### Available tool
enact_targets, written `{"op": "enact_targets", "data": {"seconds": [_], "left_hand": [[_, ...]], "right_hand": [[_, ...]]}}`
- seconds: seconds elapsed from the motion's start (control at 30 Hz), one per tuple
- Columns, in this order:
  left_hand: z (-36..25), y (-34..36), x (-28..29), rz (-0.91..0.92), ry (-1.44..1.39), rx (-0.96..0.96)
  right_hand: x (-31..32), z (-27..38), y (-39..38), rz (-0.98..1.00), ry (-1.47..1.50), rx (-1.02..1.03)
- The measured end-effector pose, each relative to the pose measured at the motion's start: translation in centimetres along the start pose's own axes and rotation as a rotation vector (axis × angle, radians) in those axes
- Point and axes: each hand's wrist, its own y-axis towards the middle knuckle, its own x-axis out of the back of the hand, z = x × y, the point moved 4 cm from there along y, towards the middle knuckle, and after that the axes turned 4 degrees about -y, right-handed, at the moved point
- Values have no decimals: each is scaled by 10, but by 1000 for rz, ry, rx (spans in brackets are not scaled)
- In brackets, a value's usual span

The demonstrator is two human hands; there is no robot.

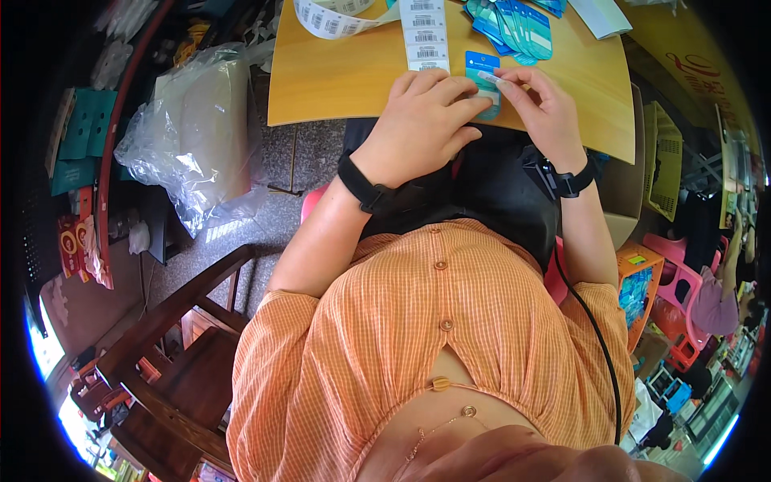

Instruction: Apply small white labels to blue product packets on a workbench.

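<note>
A blue-green card lies at the near edge of the wooden table. My left hand rests at its left side, fingers stretched out, the fingertips touching the card and the table. Over the card, my right hand pinches a small white sticker label between thumb and forefinger. The label lies across the card's upper part; whether it is stuck down I cannot tell. A strip of white barcode labels runs away from me just beyond my left fingers.
Several fanned blue-green cards lie at the table's far right, near a white paper item. The label strip's loose coil sits far left. A clear plastic bag stands left of the table, a wooden chair nearer. Right is an orange crate.
</note>
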Motion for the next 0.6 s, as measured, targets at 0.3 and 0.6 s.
{"op": "enact_targets", "data": {"seconds": [0.3, 0.6], "left_hand": [[2, -1, 5, 35, 16, 8], [-1, -2, 0, 64, 78, 2]], "right_hand": [[10, 1, 8, -14, 100, -51], [7, -1, -1, 145, 276, -438]]}}
